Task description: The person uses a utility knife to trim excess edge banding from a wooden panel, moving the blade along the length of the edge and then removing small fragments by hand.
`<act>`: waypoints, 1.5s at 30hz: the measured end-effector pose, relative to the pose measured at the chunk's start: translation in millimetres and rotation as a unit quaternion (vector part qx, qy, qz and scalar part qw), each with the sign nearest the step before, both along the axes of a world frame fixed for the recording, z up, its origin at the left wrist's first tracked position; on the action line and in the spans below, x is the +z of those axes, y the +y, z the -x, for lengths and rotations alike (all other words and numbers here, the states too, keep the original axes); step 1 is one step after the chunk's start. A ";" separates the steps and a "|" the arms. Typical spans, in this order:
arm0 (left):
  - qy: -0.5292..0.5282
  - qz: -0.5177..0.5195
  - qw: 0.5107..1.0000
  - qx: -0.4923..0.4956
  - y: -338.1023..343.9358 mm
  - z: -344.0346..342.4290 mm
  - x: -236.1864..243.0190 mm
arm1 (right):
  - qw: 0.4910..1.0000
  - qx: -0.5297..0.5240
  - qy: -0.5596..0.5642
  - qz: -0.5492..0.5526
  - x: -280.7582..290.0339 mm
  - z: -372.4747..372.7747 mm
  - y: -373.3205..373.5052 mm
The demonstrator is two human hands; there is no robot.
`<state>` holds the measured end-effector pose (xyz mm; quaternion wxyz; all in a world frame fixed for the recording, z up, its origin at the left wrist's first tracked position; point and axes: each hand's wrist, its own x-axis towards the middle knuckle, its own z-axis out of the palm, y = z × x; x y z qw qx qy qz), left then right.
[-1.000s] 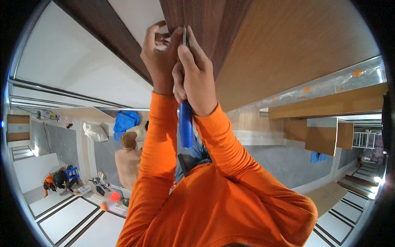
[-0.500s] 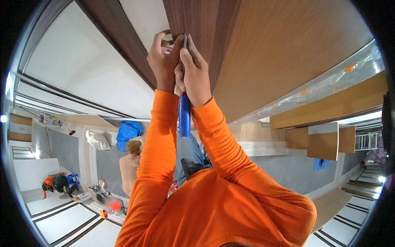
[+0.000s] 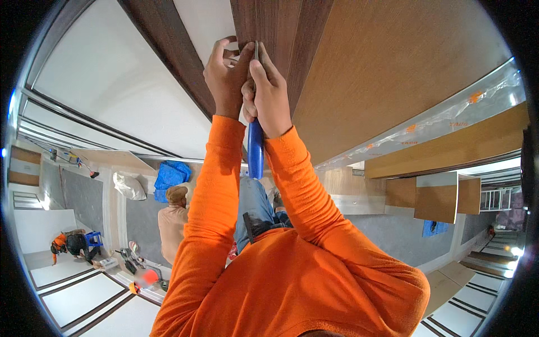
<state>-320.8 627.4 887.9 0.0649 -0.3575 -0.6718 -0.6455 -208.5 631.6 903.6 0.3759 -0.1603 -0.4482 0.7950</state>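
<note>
My right hand [image 3: 269,95] is closed around a tool with a long blue handle [image 3: 255,150] and a thin metal blade [image 3: 256,49]. The handle sticks out below my fist. The blade points up along the face of a dark brown wood-grain strip [image 3: 275,31]. Close on its left, my left hand [image 3: 226,78] is raised with its fingers curled by the strip's left edge. Its thumb end lies against the strip, right next to the blade. What those fingers hold, if anything, is hidden.
White panels [image 3: 106,73] with dark frames stand left, a lighter brown panel [image 3: 387,62] right. Plastic wrap [image 3: 449,121] runs along its lower edge. Below are a person in a cap [image 3: 175,216], a blue tarp [image 3: 171,177], a white sack [image 3: 129,185] and another person bending [image 3: 73,242].
Both hands and the blue-handled tool have shifted slightly up and to the right in the picture. The grip looks the same. The surroundings have moved a little with the view.
</note>
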 end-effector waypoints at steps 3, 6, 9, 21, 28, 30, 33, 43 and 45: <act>0.005 -0.022 1.000 -0.004 4.2 1.0 -1.2 | 1.000 0.012 -0.007 0.007 1.7 -5.0 3.8; -0.006 -0.021 1.000 -0.014 3.1 -3.7 3.3 | 1.000 0.018 -0.008 -0.014 -0.4 -7.7 8.3; -0.004 -0.007 1.000 -0.012 3.7 -3.9 8.3 | 0.999 0.019 -0.001 -0.035 -1.4 -8.7 9.8; 0.052 0.000 0.998 0.020 10.0 2.2 2.0 | 1.000 0.014 -0.010 -0.020 12.1 -10.0 5.6; 0.053 -0.004 0.998 0.020 9.8 0.2 4.8 | 1.000 -0.006 -0.003 -0.016 8.2 -4.1 2.6; 0.051 -0.004 0.998 0.021 9.5 -0.3 4.6 | 1.000 -0.007 0.004 -0.013 7.1 -2.9 2.7; 0.059 -0.013 0.998 0.024 8.9 -1.8 4.5 | 1.000 -0.003 0.012 -0.019 4.7 -0.4 5.5; -0.006 0.003 1.000 -0.003 7.4 0.8 5.0 | 1.000 0.016 -0.013 -0.017 8.2 -8.4 8.2; -0.018 -0.014 0.999 -0.025 7.2 -2.0 4.5 | 1.000 0.013 -0.008 -0.009 7.6 -10.5 7.5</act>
